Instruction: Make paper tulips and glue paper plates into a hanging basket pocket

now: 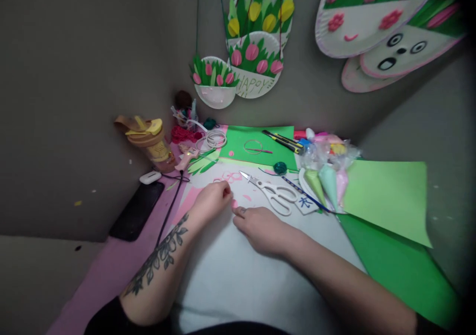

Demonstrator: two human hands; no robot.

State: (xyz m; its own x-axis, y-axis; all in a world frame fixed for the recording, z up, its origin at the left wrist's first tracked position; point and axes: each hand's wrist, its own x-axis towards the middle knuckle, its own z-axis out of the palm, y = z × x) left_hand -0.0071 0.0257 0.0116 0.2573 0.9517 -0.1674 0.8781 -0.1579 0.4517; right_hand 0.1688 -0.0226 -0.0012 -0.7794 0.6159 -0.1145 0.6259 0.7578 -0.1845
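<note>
scissors [265,185] beyond right grip [256,226]; phone [137,211] left; piping bags [328,185] right

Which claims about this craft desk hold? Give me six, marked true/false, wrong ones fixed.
1. A small pink piece shows between the left hand and the right hand. True.
2. White-handled scissors lie just beyond the right hand. True.
3. The left hand grips the scissors. False: it is apart from them.
4. The leftmost hanging plate bears pink tulips. True.
5. All tulips on the hanging plates are pink. False: some yellow tulips show too.
6. Only paper lies along the left side of the desk. False: a black phone and a small white case lie there.
</note>
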